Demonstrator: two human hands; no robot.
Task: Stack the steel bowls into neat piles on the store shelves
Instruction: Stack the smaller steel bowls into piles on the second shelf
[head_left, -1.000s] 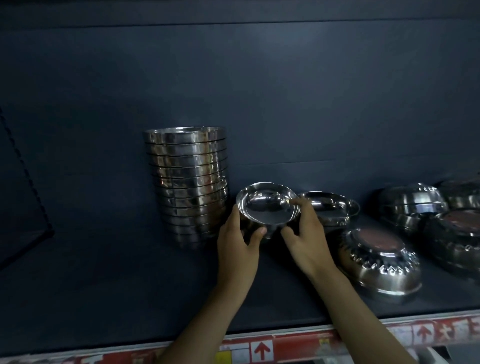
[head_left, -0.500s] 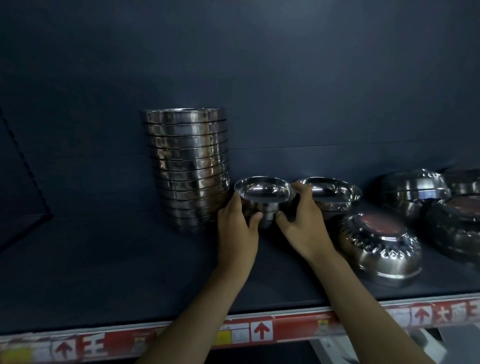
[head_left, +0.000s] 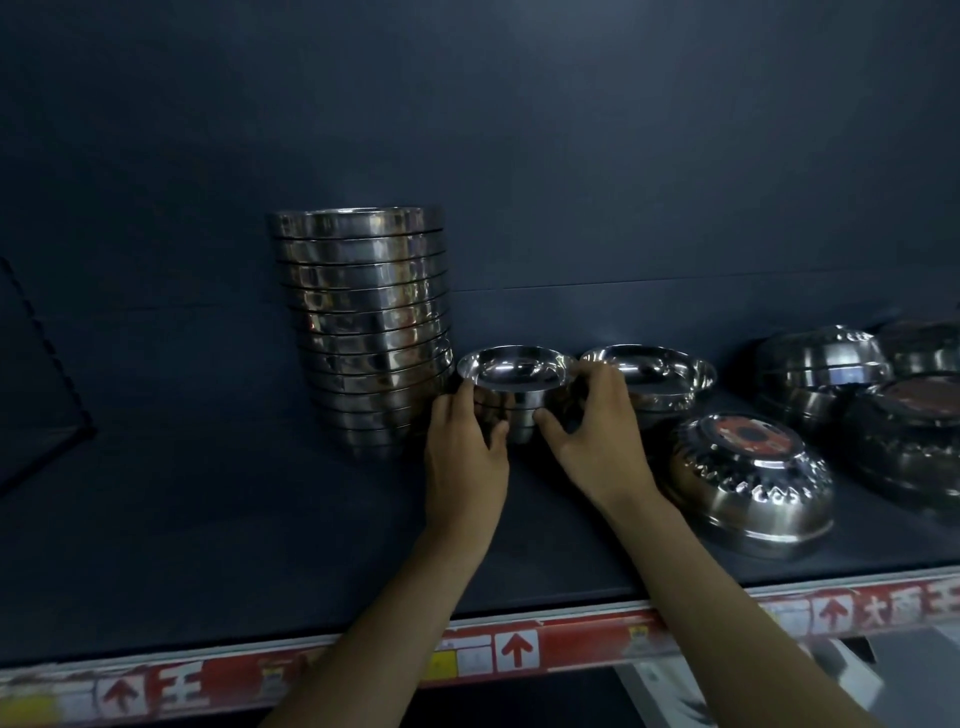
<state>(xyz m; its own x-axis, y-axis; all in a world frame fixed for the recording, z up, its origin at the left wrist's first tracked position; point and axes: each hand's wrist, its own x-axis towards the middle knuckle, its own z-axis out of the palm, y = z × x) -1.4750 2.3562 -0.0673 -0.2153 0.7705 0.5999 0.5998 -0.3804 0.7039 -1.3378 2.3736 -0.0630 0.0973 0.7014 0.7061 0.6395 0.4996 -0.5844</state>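
Fingers of the left hand (head_left: 464, 462) curl around the left side of a small steel bowl (head_left: 514, 382), thumb pressed to its front wall, while the right hand (head_left: 597, 441) cups the opposite side, its fingertips (head_left: 587, 370) lying over the bowl's right rim and its thumb tucked low against the base. Both hands thus clasp the bowl between them. That bowl stands upright on the dark shelf (head_left: 234, 519), just to the right of the tall stack of bowls (head_left: 363, 327), close to the stack's lower rims; whether they touch cannot be told. Whether a second bowl sits nested beneath the held one is unclear. Right of the held bowl, almost rim to rim with it, is another upright bowl (head_left: 652, 371). Further right and nearer the shelf's front edge lies an upturned bowl with a scalloped pattern (head_left: 753, 483) and a red label on its base. More upturned bowls (head_left: 826, 364) cluster at the far right. A red price strip (head_left: 514, 652) with arrows runs along the shelf's front edge below the forearms.
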